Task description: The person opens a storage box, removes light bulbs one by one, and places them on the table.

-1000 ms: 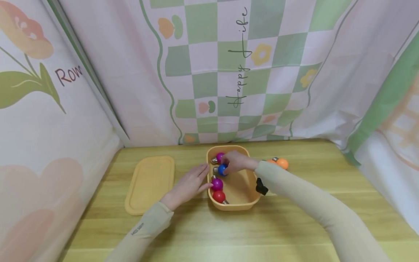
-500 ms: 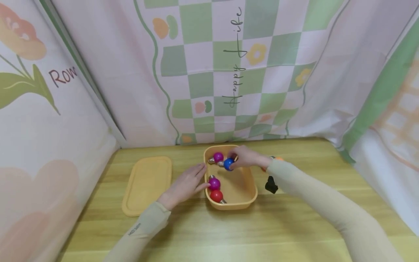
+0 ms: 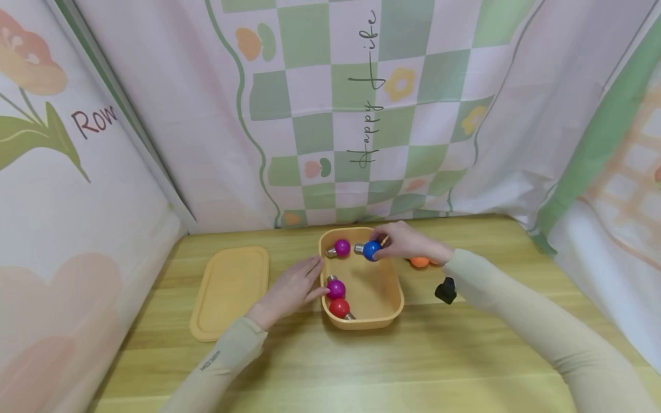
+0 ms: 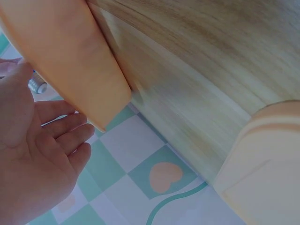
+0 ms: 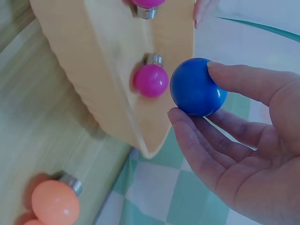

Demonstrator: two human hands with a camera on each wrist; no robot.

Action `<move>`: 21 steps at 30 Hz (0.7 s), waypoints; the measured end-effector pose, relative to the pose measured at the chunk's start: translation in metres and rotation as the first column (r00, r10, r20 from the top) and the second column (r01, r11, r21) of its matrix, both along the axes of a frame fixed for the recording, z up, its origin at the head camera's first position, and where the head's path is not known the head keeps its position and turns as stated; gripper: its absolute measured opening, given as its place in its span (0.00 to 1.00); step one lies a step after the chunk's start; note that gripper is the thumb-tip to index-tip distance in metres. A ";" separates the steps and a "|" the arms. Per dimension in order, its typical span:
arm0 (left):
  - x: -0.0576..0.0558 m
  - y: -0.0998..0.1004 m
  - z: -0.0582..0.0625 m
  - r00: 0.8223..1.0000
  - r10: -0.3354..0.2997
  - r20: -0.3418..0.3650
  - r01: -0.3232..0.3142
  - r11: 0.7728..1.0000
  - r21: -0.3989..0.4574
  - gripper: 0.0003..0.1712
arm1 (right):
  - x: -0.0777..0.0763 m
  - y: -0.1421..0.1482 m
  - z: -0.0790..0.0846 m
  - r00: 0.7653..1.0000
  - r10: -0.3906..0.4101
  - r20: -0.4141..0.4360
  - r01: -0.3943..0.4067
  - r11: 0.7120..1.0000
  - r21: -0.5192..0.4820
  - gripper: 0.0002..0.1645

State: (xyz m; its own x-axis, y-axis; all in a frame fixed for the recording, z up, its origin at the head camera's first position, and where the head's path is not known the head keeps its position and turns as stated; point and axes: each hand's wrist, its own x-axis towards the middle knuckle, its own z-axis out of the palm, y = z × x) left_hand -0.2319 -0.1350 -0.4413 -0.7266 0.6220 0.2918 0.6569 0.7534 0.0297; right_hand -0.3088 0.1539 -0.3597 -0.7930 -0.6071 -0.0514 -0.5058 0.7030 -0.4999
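"Happy Life" lettering [image 3: 366, 92] on the checked curtain [image 3: 312, 92], "Row" lettering [image 3: 94, 121] on the side cloth [image 3: 98, 201]

In the head view, "Happy Life" stands in thin, dark handwritten script over the green-and-white checks of the curtain at the back. The words are turned sideways and read from bottom to top: "Happy" below, "Life" above, with a yellow printed flower [image 3: 400, 84] just beside the capital L.

On the cloth at the left, "Row" is written in dark reddish-brown letters rising slightly to the right, beside a large printed tulip [image 3: 31, 63]. Its "w" reaches the cloth's edge, so whether more letters follow cannot be told.

Small dark print [image 3: 210, 360] marks the person's left sleeve [image 3: 227, 353] near the cuff, too small to read.
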 end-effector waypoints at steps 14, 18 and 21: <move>0.000 -0.001 0.001 1.000 0.002 0.013 -0.002 1.000 -0.006 0.39 | -0.001 0.043 0.007 0.996 -0.078 -0.050 0.077 0.997 -0.016 0.22; 0.000 -0.001 0.001 1.000 0.004 0.009 -0.004 1.000 -0.013 0.39 | -0.001 0.054 0.007 0.994 -0.097 -0.044 0.096 0.995 -0.017 0.23; 0.001 0.000 0.001 1.000 0.004 0.006 -0.004 1.000 -0.016 0.39 | -0.002 0.062 0.007 0.993 -0.109 -0.047 0.108 0.994 -0.012 0.24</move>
State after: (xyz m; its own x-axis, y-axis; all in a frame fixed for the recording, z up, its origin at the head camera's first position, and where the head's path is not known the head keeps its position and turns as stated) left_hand -0.2313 -0.1349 -0.4400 -0.7308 0.6237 0.2774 0.6538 0.7564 0.0217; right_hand -0.3103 0.2160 -0.3526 -0.8557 -0.5175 -0.0068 -0.4501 0.7507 -0.4836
